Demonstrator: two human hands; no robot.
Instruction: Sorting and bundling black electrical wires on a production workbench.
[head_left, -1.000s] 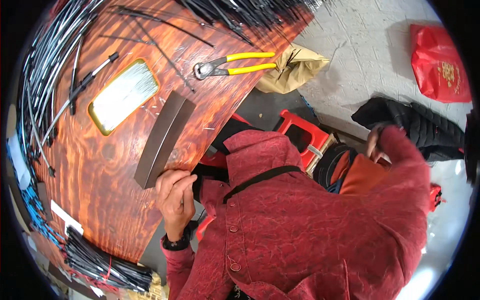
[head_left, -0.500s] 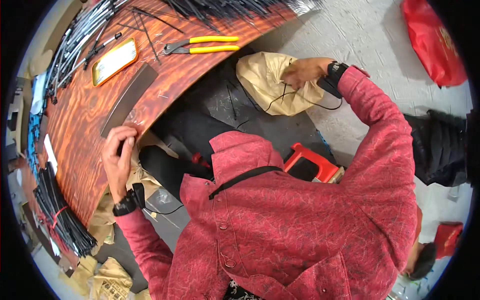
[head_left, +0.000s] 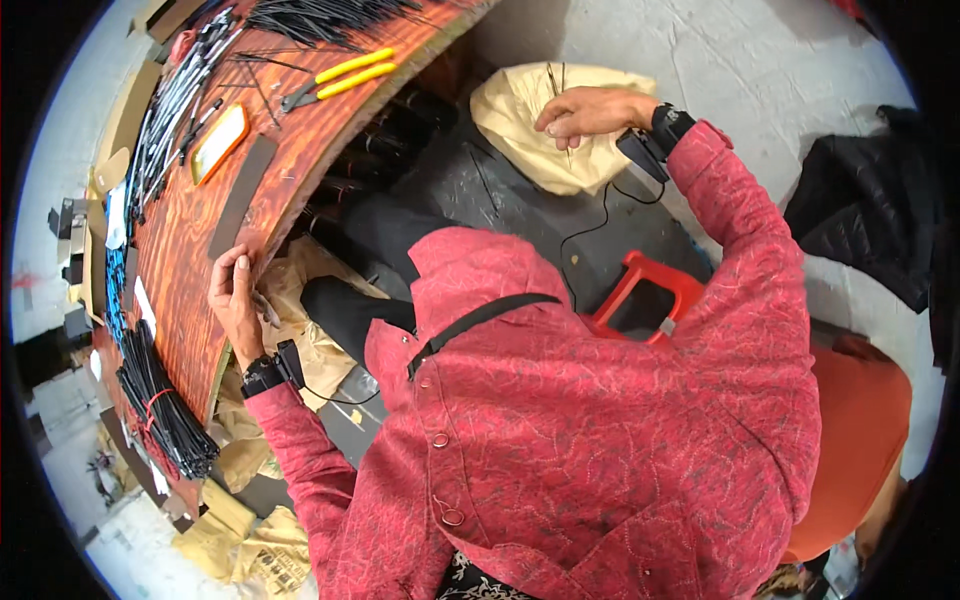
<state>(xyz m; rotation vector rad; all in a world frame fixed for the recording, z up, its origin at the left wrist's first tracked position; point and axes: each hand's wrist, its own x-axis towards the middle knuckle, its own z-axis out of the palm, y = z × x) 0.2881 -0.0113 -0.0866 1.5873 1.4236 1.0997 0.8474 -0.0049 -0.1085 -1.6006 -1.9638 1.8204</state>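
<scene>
My right hand [head_left: 597, 112] is closed over the mouth of a cream sack [head_left: 610, 160] at upper centre. Thin dark strips [head_left: 556, 78] stick up past its fingers, and a short end shows below them. My left hand [head_left: 236, 300] is at the wooden table's curved edge, thumb and fingertips pressed together; whatever they hold, if anything, is too small to make out. Its fingertips are beside the lower end of a flat dark grey-brown bar [head_left: 243, 195]. Farther up the table lie yellow-handled nippers [head_left: 340, 78] and an orange-rimmed tray [head_left: 220, 143].
Loose black strips [head_left: 325, 18] are heaped at the table's [head_left: 185, 270] far end; a tied black bundle [head_left: 165, 405] lies at its near end. A red frame-like object [head_left: 650, 293] is on the dark mat. A black jacket [head_left: 865, 205] and a person in orange [head_left: 850, 450] are at right.
My right hand has risen from the sack's mouth, and the thin strips now stand up from its fingers. My left fingers have drawn together at the table edge. The whole view has shifted.
</scene>
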